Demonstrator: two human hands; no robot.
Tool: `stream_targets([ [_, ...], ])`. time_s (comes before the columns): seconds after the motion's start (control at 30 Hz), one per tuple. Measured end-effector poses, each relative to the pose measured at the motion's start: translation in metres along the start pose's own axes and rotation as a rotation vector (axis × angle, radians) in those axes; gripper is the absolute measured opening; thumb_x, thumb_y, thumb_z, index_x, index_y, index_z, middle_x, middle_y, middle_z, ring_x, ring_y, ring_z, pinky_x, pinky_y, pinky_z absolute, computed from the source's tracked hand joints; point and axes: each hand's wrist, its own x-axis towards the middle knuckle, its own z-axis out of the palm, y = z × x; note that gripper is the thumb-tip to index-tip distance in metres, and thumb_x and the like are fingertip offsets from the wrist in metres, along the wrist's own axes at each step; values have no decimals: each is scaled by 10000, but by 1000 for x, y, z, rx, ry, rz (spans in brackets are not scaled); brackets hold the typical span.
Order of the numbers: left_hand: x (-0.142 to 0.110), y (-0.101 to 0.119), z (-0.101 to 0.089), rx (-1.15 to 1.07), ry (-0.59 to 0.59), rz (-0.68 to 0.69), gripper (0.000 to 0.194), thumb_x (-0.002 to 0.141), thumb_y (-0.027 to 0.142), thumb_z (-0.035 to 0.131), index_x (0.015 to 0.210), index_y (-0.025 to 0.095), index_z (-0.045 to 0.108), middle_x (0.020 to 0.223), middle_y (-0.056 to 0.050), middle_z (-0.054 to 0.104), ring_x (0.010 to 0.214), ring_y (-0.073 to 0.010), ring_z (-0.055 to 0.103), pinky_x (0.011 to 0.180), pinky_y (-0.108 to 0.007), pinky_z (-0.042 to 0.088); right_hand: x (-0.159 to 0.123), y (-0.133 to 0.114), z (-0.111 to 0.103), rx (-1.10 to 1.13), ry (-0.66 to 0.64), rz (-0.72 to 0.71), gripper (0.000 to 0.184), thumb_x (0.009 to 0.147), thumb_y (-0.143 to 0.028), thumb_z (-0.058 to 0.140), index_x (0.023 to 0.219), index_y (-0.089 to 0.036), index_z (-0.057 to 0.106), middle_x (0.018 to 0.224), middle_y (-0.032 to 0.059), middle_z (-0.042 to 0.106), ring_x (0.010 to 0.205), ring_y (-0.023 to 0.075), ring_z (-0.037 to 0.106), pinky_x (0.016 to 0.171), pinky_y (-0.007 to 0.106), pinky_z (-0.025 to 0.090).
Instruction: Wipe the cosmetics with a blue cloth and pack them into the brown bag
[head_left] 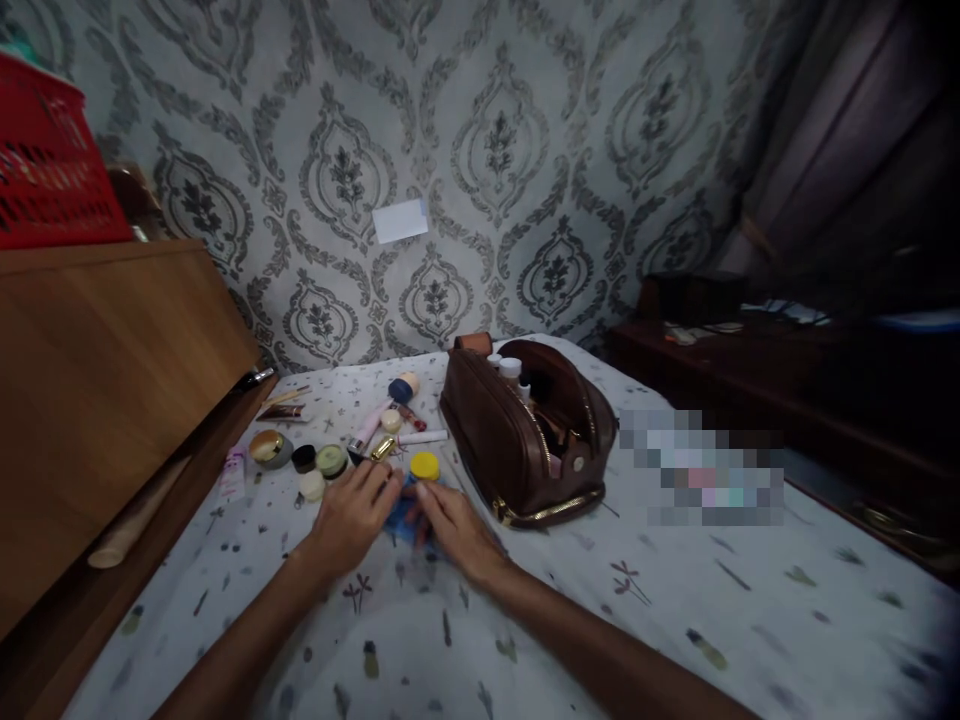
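Low over the patterned sheet, my left hand and my right hand come together with bent fingers around a blurred blue item. Its kind cannot be made out, and the fingers cover part of it. A round yellow lid shows just beyond the fingertips; whether it belongs to the blue item is unclear. Beyond my left hand lie a gold tube and a greenish jar. To the right of my right hand a brown toiletry bag stands unzipped, with white-capped bottles inside.
Several cosmetics lie on the sheet, among them a gold-rimmed jar, a pink tube and a blue-and-peach item. A wooden cabinet with a red basket borders the left. A dark desk stands right.
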Motion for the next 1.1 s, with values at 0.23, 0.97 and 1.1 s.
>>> stream_targets([
  [0.23, -15, 36, 11, -300, 355, 75, 220, 961, 115, 473, 1119, 116, 625, 1013, -116, 699, 972, -205, 639, 871, -317, 533, 7, 12, 5, 547, -23, 326, 645, 629, -763, 678, 853, -174, 538, 550, -53, 545, 434, 98, 526, 400, 199, 336],
  [0.97, -17, 26, 52, -394, -63, -276, 220, 967, 252, 422, 862, 195, 607, 854, -49, 608, 796, -209, 621, 701, -329, 507, 2, 12, -9, -59, 265, -59, 268, 933, -314, 454, 1149, -188, 550, 672, -28, 598, 538, 141, 608, 575, 257, 451],
  [1.1, -18, 8, 43, -410, -28, -439, 169, 926, 240, 445, 795, 204, 546, 801, -21, 571, 718, -182, 593, 644, -295, 464, 3, 12, -8, -44, 264, -45, 287, 916, -335, 481, 1155, -188, 545, 737, -5, 629, 555, 143, 610, 558, 257, 435],
])
